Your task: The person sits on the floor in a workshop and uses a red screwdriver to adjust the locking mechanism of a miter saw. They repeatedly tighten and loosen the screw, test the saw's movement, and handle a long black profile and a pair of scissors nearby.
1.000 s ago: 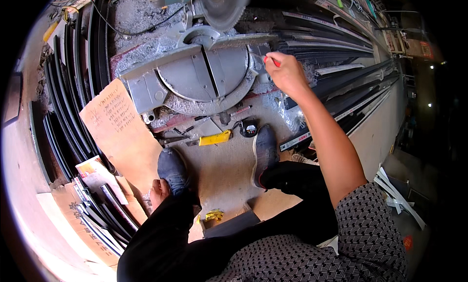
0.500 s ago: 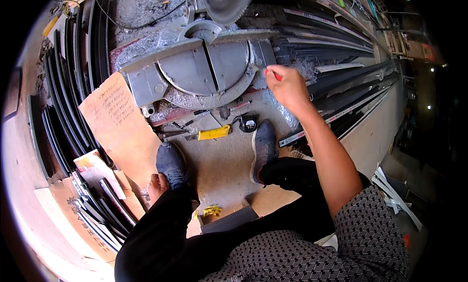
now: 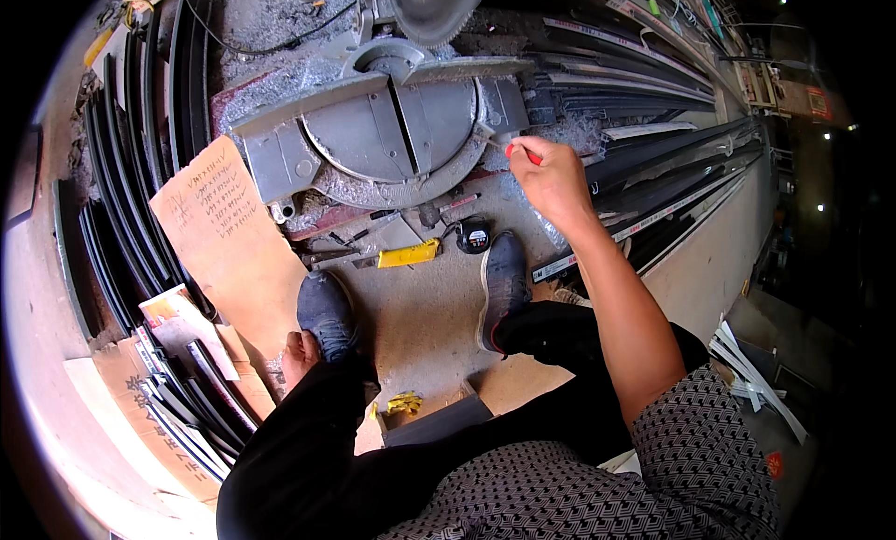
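Observation:
My right hand [image 3: 553, 178] is closed around a red-handled tool [image 3: 528, 154]. Its thin grey tip is near the right edge of the miter saw's round metal table [image 3: 373, 134], where metal shavings lie; the tip is too small to identify. My left hand [image 3: 298, 357] hangs low beside my left shoe, partly hidden by my trouser leg. Its fingers are curled against the lower right edge of a brown cardboard sheet [image 3: 224, 232] with handwriting on it. Whether they grip it I cannot tell. The toothed saw blade [image 3: 434, 8] is raised behind the table.
On the floor before the saw lie a yellow-handled utility knife [image 3: 409, 253], a black tape measure [image 3: 473, 234] and a marker pen [image 3: 459, 204]. Long dark profiles [image 3: 653, 157] are stacked at right, more black strips [image 3: 126, 185] at left. White offcuts [image 3: 756, 377] lie far right.
My right hand with the red-handled tool has moved slightly down and toward me, turning a little. My left hand stays in nearly the same place.

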Tool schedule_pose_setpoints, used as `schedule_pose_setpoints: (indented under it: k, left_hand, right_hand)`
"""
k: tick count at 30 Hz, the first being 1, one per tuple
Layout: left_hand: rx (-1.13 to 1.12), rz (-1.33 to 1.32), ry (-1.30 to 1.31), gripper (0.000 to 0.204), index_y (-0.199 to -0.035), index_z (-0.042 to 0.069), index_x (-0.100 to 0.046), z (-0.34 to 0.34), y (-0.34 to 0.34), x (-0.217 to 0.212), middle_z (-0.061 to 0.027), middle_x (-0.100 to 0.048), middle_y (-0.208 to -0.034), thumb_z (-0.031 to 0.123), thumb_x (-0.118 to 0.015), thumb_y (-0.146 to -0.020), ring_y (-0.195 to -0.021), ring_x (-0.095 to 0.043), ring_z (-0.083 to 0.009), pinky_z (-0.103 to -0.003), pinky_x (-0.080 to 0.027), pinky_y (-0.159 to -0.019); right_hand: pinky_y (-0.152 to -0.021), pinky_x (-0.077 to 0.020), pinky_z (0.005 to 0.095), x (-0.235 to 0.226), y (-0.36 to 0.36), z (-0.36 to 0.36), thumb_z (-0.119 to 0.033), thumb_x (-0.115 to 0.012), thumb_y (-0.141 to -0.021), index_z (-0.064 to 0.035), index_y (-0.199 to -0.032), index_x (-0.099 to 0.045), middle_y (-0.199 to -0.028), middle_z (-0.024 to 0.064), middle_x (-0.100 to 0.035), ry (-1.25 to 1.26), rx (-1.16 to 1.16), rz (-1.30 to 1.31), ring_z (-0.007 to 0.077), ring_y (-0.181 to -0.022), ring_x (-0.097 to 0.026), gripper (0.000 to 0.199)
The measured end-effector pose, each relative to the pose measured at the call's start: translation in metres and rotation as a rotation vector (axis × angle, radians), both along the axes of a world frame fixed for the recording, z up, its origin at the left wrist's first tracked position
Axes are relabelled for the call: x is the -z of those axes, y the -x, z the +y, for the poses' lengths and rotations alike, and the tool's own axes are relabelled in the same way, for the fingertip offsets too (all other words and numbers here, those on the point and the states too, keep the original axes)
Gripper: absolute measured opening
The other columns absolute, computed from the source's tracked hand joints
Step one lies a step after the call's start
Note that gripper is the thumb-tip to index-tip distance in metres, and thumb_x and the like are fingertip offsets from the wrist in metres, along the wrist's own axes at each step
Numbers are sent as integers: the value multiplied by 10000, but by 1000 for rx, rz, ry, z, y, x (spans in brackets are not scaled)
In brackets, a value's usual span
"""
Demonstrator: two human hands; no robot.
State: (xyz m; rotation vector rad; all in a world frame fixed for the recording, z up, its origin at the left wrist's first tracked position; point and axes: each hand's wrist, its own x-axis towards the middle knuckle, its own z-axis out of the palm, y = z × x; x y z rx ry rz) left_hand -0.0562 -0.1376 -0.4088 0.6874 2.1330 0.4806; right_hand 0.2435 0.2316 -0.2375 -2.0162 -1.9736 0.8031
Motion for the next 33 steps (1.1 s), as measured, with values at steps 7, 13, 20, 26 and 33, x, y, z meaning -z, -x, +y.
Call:
schedule_pose_setpoints:
  k: [7, 13, 20, 26, 33]
  left_hand:
    - [-43, -59, -13, 332, -897, 12, -567, -3, 3, 0, -244, -641, -737, 296, -558, -1069, -679, -636, -402, -472, -497, -642]
    - [-7, -37, -13, 319, -924, 19, -573, -4, 3, 2, -249, -660, -757, 303, -552, -1069, -712, -655, -433, -489, -508, -659]
    - [2, -27, 29, 305, -934, 24, -579, -6, 5, 4, -273, -673, -792, 297, -549, -1065, -768, -672, -479, -519, -517, -676]
    - [-17, -42, -17, 286, -929, 21, -579, -1, 2, -1, -265, -669, -790, 275, -569, -1060, -751, -673, -460, -493, -519, -667]
    - [-1, -23, 6, 276, -948, 17, -574, 5, 0, -13, -290, -665, -817, 267, -558, -1063, -816, -671, -493, -515, -520, -702]
  right_hand:
    - [-782, -558, 402, -13, 16, -5, -301, -621, -972, -79, -1072, -757, -900, 224, -733, 15, 49, -29, 413, -868, -722, 279]
    - [-806, -557, 417, 3, 11, 13, -319, -605, -968, -71, -1117, -752, -925, 243, -729, -97, 81, -54, 426, -906, -719, 324]
    - [-828, -566, 364, 9, -3, -20, -305, -623, -962, -65, -1139, -758, -970, 236, -744, 25, 85, 44, 372, -930, -744, 328]
    - [-838, -566, 362, 16, 4, -26, -312, -629, -967, -56, -1150, -754, -986, 243, -746, -13, 98, -7, 364, -940, -748, 339]
    - [-824, -555, 339, 10, 7, -43, -275, -647, -967, -11, -1167, -737, -977, 237, -755, 50, 130, 80, 300, -910, -760, 343]
